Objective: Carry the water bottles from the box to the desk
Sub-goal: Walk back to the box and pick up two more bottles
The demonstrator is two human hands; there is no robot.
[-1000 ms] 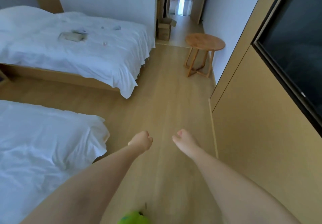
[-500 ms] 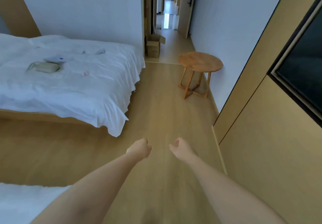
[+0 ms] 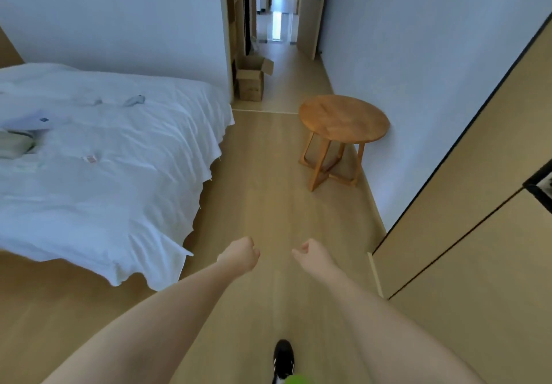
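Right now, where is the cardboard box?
In the head view the cardboard box stands open on the floor at the far doorway, just past the bed's far corner and beyond the round wooden table.

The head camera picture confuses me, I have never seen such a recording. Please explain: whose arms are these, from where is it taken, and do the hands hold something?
The camera sits on a person's head and looks forward and down, so you see that person's own arms. The left hand and right hand are curled and hold nothing. One shoe shows on the wooden floor. A bed with small items on it stands at the left, a round table at the right. Ahead, by the doorway, stands an open cardboard box. No bottles are visible.
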